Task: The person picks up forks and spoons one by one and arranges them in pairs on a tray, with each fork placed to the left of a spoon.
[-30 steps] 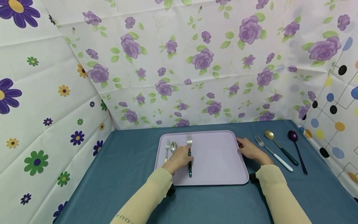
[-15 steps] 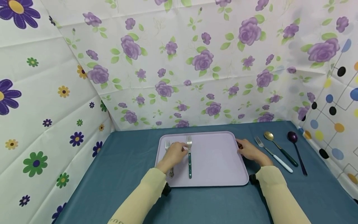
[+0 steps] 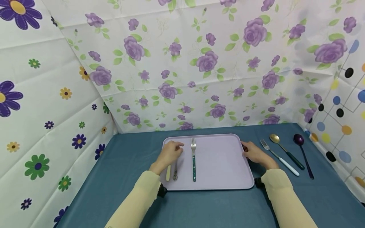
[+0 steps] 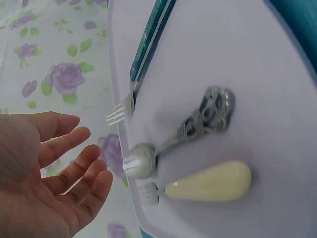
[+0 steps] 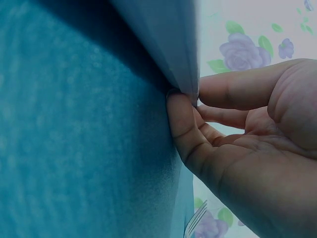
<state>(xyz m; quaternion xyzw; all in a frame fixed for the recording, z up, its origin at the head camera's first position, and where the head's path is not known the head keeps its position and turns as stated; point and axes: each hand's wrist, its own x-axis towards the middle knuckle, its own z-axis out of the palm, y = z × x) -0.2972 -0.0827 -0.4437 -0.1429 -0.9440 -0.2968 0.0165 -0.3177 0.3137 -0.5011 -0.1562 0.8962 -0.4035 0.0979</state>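
A lilac tray (image 3: 219, 164) lies on the blue cloth. My right hand (image 3: 255, 154) pinches its right edge, thumb and fingers on either side of the rim in the right wrist view. Over the tray's left part, my left hand (image 3: 169, 155) has its fingers spread and loosely bent, holding nothing. Partly beneath it in the head view are a silver spoon (image 4: 140, 161) with an ornate handle and a fork with a cream handle (image 4: 210, 183). Right of these, a fork with a green handle (image 3: 194, 164) lies lengthwise on the tray.
On the cloth (image 3: 211, 209) right of the tray lie a white-handled fork (image 3: 288, 165), a gold spoon with a green handle (image 3: 295, 159) and a dark purple spoon (image 3: 305, 155). Flower-printed sheeting (image 3: 159, 107) rises behind; patterned sheets flank both sides.
My left hand has let go of the green-handled fork and moved left, over the silver spoon and cream-handled fork. The right hand stays at the tray's edge.
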